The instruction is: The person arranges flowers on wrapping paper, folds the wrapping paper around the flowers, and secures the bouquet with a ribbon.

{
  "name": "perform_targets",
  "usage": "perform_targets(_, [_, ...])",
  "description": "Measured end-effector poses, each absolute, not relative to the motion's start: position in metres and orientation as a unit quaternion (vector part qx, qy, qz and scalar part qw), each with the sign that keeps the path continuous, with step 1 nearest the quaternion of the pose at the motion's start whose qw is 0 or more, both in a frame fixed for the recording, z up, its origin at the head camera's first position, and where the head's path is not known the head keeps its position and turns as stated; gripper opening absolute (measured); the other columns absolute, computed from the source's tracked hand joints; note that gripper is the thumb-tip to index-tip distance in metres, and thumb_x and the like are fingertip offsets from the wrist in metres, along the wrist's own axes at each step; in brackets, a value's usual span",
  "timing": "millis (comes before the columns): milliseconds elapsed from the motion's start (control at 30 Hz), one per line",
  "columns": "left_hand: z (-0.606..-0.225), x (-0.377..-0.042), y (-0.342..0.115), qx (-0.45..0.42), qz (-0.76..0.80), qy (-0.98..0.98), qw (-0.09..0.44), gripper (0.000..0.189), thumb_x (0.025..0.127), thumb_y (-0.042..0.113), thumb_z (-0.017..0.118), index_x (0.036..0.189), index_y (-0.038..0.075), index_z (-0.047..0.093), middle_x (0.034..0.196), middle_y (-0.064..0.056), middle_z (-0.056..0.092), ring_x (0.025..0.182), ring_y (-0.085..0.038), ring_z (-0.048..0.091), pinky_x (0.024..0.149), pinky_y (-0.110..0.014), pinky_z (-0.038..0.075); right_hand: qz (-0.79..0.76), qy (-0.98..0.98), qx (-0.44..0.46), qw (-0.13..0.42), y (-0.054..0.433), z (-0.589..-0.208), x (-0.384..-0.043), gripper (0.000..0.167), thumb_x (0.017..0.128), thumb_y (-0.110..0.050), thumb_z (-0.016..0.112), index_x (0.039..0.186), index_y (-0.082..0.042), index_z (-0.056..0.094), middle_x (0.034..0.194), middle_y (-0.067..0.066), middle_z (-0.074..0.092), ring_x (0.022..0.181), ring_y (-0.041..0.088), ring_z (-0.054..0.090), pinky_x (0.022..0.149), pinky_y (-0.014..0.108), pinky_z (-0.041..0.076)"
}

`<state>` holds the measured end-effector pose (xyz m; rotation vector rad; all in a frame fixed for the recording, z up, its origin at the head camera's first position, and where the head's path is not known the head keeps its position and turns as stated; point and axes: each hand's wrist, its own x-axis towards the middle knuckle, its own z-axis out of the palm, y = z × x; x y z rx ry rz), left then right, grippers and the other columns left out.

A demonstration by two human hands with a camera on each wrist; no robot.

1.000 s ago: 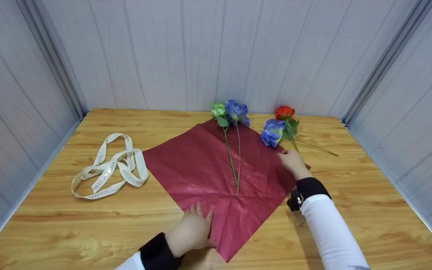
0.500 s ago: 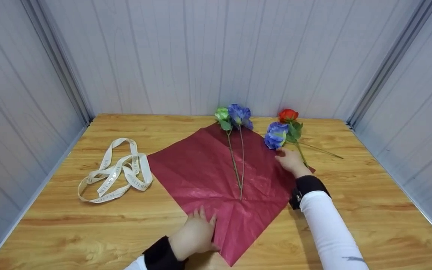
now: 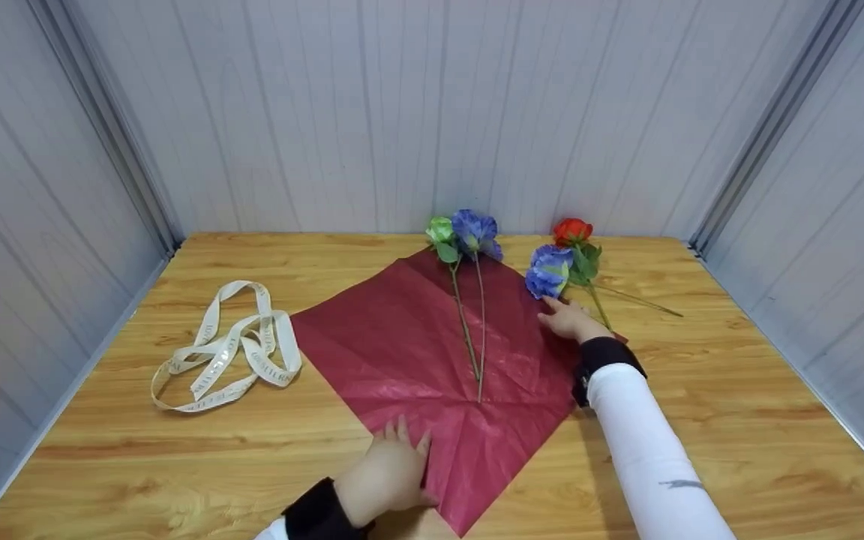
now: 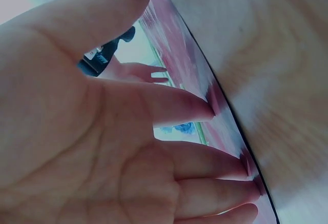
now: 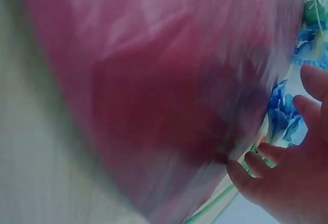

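A dark red sheet of wrapping paper (image 3: pixel 379 322) lies on the table, one corner toward me. My left hand (image 3: pixel 385 472) rests on its lower left edge; in the left wrist view the fingers (image 4: pixel 179 106) are straight, tips on the paper. My right hand (image 3: pixel 573 321) is over the sheet's right part, just below a blue flower (image 3: pixel 549 271), fingers loosely bent and holding nothing. Whether it touches the petals I cannot tell. On the sheet lie a green-white flower (image 3: pixel 440 229) and another blue flower (image 3: pixel 475 231), stems toward me. A red flower (image 3: pixel 572 231) lies beyond the right hand.
A loosely looped white ribbon (image 3: pixel 214 360) with printed lettering lies on the wooden table (image 3: pixel 139 465) left of the paper. Panelled walls (image 3: pixel 312 112) enclose the back and both sides.
My right hand has shifted slightly left along the paper's upper right edge, its fingertips now nearer the blue flower. The left hand stays on the paper. The flowers lie as before.
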<state>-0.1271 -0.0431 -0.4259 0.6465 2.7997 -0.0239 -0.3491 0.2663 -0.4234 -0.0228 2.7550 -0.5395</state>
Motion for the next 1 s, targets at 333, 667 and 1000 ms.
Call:
perform_targets(333, [-0.427, -0.125, -0.042, 0.227, -0.014, 0.965, 0.132, 0.085, 0.077, 0.059, 0.066, 0.142, 0.008, 0.043, 0.14, -0.033, 0.04, 0.128, -0.047, 0.042, 0.104, -0.05, 0.037, -0.176, 0.983, -0.004, 0.056, 0.285, -0.464, -0.384, 0.068, 0.095, -0.04, 0.049, 0.141, 0.008, 0.035, 0.149, 0.03, 0.024, 0.133, 0.054, 0.017, 0.107, 0.065, 0.017])
perform_targets(667, [-0.423, -0.128, -0.045, 0.222, -0.017, 0.966, 0.129, 0.087, 0.076, 0.06, 0.066, 0.142, 0.008, 0.043, 0.14, -0.032, 0.04, 0.129, -0.046, 0.042, 0.105, -0.05, 0.037, -0.231, 0.936, -0.07, -0.255, 0.251, -0.415, -0.347, 0.021, 0.083, -0.015, 0.063, 0.079, 0.006, 0.064, 0.079, 0.023, 0.064, 0.081, 0.04, 0.058, 0.075, 0.05, 0.043])
perform_targets(1000, [-0.425, -0.127, -0.044, 0.221, -0.032, 0.966, 0.131, 0.088, 0.076, 0.061, 0.066, 0.143, 0.01, 0.042, 0.14, -0.031, 0.041, 0.128, -0.044, 0.044, 0.103, -0.047, 0.039, -0.164, 0.984, 0.07, 0.019, 0.303, -0.423, -0.336, 0.056, 0.093, -0.013, 0.035, 0.14, 0.015, 0.025, 0.144, 0.035, 0.027, 0.132, 0.051, 0.026, 0.108, 0.061, 0.022])
